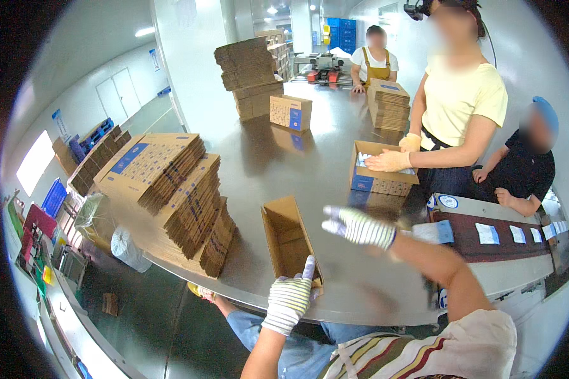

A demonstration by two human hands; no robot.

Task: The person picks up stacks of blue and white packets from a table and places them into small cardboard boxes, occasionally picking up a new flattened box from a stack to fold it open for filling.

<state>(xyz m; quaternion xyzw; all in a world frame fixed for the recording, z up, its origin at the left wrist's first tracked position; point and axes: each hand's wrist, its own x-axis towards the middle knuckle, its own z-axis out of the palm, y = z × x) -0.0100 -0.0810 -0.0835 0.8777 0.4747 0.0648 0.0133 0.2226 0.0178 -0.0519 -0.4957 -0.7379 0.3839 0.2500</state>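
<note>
An open cardboard box (275,221) stands on the metal table in front of me, with its hollow inside showing bare brown card. My left hand (287,302), in a striped knit glove, grips the box's near end, one finger stretched up along the rim. To the right of the box, my right hand (358,227) hovers above the table in a matching glove. Its fingers are stretched out, slightly blurred, and hold nothing. On the left, close to the box, rises a tall stack of flattened cardboard boxes (186,208).
Across the table (246,170), a person with gloved hands presses into a filled box (385,185). At right a conveyor belt (502,252) carries white-and-blue packets (487,234); another person sits beside it. A closed box (283,112) and more flattened stacks (250,76) stand farther back.
</note>
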